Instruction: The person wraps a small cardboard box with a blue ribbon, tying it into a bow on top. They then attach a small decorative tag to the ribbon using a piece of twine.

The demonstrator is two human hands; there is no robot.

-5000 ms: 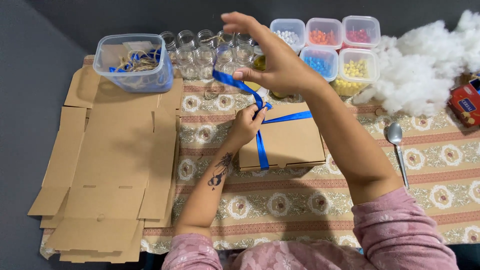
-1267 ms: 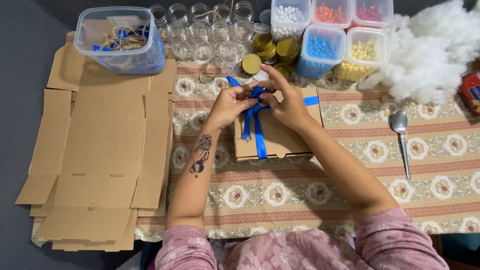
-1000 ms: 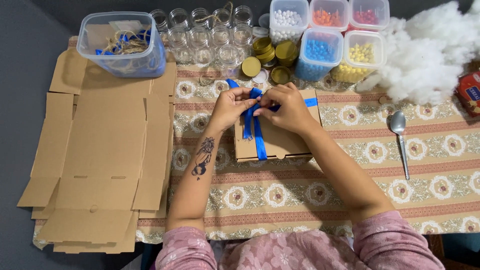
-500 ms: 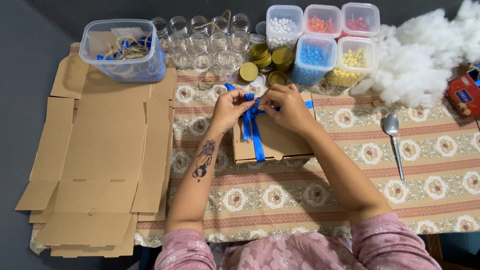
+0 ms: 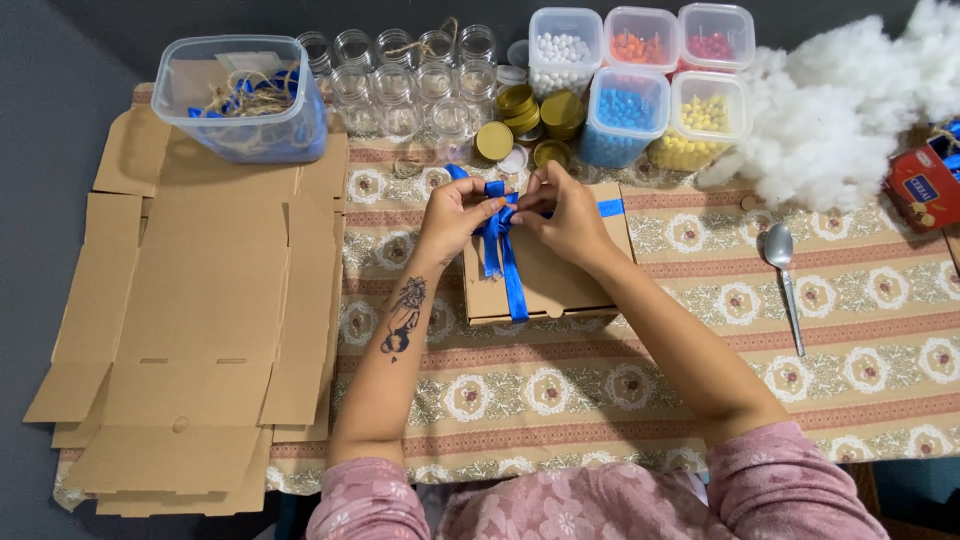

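Blue ribbon [image 5: 512, 275] pinched between left hand [image 5: 455, 213] and right hand [image 5: 570, 215] atop cardboard box [image 5: 560, 275].

Gift box: small flat brown cardboard box [image 5: 560, 280] at the table's middle, crossed by a blue ribbon [image 5: 512, 275].
Flat boxes: stack of unfolded brown cardboard box blanks [image 5: 190, 330] lying at left.
Red packet: small red printed carton [image 5: 922, 187] at the far right edge, beside the white stuffing.
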